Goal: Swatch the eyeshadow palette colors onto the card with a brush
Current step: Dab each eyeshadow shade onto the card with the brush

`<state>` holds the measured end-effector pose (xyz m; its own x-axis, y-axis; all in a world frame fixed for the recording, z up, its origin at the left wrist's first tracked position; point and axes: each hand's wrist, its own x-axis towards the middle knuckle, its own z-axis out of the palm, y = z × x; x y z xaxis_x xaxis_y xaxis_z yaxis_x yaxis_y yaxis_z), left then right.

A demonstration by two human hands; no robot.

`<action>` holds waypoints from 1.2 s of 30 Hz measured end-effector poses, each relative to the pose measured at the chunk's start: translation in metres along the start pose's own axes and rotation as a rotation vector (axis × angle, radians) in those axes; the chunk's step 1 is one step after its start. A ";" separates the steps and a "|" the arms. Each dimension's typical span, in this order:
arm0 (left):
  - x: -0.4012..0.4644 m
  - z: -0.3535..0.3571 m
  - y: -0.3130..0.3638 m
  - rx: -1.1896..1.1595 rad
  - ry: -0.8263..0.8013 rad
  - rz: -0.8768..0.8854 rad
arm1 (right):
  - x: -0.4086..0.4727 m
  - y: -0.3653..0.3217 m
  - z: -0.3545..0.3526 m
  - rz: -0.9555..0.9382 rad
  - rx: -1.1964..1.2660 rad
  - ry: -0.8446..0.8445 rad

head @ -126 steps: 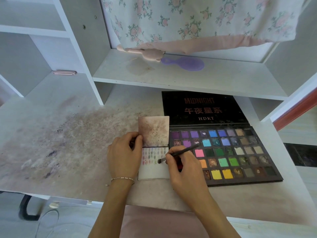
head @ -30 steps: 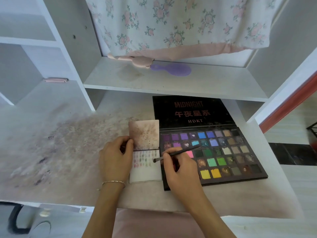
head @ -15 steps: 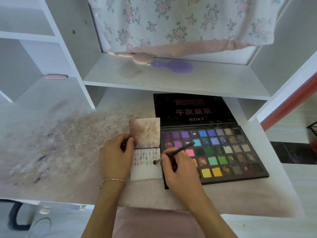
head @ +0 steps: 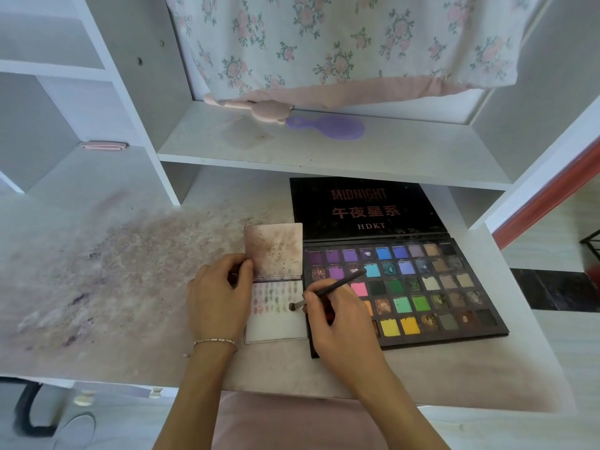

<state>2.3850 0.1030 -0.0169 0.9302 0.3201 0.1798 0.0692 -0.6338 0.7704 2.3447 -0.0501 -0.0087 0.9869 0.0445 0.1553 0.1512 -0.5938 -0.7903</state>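
lying flat on the worktop (head: 438, 378) just left of the eyeshadow palette (head: 422, 287), touching or nearly touching its left edge: the card (head: 276, 326), carrying roughly three short rows of small pale swatches (head: 276, 295) across its upper part, pinks, greens and greys as far as can be told, with the lower part showing bare white

judging the job as well begun but far from finished, since far fewer marks than pans seem to be on the card and the bright blues, yellows and strong greens are not plainly showing among them

touching or hovering right at the card's right edge beside the lowest row: the brush (head: 328, 289), bristle tip down-left, handle slanting up-right over the palette's pans; contact not resolvable

pinching the brush pencil-style, fingers curled tight round its handle: the right hand (head: 337, 323), resting over the palette's lower left corner and hiding some pans there

steadying the left edge of the card, thumb pressing at the seam below a stained, speckled flap (head: 274, 250) standing up behind the swatches, fingers curled against it: the left hand (head: 220, 293)

probably remaining: reloading from each untried pan, filling the blank lower area

further out, powder staining spreading over the worktop's left side, the palette's lid (head: 367, 206) leaning back under a shelf (head: 324, 151), a purple hairbrush (head: 334, 126) lying on that shelf below a floral cloth (head: 341, 43)
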 end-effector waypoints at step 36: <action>0.003 0.003 -0.005 0.008 0.033 0.009 | -0.009 0.018 -0.029 0.058 0.270 0.404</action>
<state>2.3880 0.1048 -0.0217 0.9184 0.3373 0.2065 0.0641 -0.6421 0.7639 2.3367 -0.0840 -0.0071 0.9012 -0.3296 0.2815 0.1583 -0.3544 -0.9216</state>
